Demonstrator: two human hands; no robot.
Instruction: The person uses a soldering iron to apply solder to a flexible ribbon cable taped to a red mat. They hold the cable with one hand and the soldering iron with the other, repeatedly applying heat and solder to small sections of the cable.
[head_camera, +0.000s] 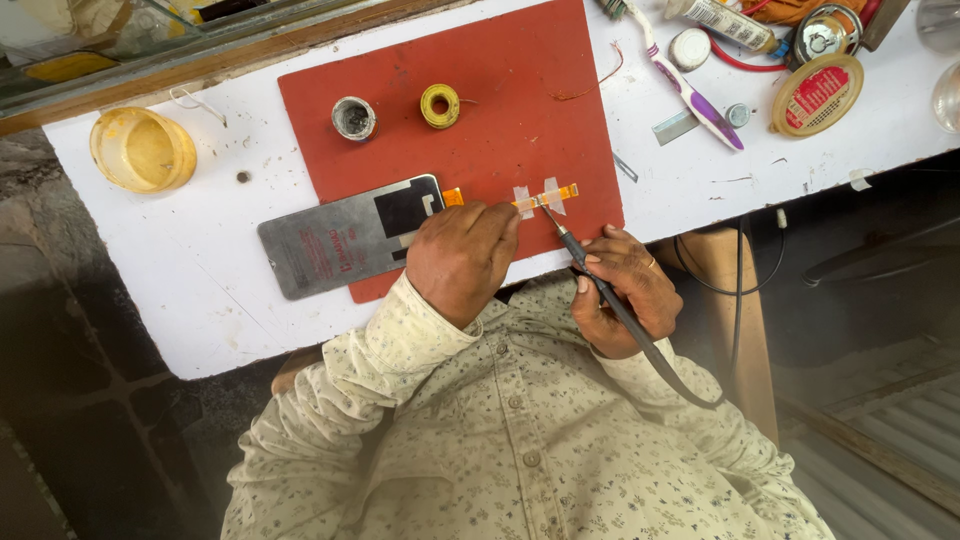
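My left hand (460, 255) rests curled on the right end of a grey phone display panel (330, 245), its fingertips pressing down an orange flex cable (558, 192). Two white tape strips fix that cable to the red mat (520, 110). My right hand (628, 290) grips a dark soldering iron (585, 265) like a pen. The iron's tip touches the cable between the tape strips. Its cord runs back over my sleeve.
On the mat stand a small grey tin (353, 117) and a yellow solder spool (439, 105). A yellowish cup (143, 150) sits far left on the white bench (200, 270). A toothbrush (690, 95), a tube, a blade and round tins crowd the far right.
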